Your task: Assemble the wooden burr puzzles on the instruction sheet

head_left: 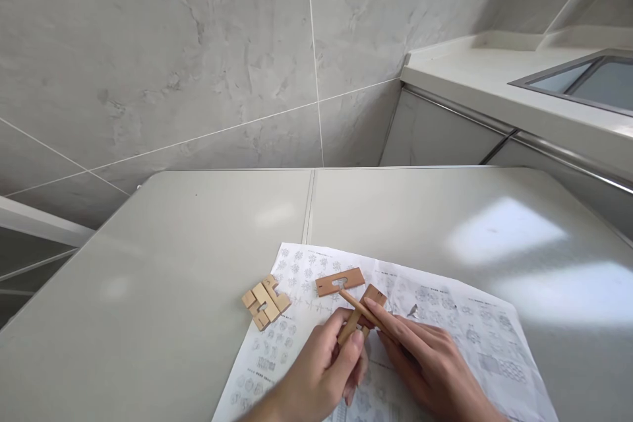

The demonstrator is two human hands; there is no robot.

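Note:
My left hand is closed round a flat wooden puzzle piece, thumb on top, low in the middle of the view. My right hand pinches a thin wooden stick that lies across that piece. A notched flat wooden piece lies on the printed instruction sheet just beyond my fingers. A pale interlocked wooden block cluster sits at the sheet's left edge, partly on the table.
The grey table has a seam down its middle and meets a tiled wall at the back. A white counter with an inset sink stands at the right.

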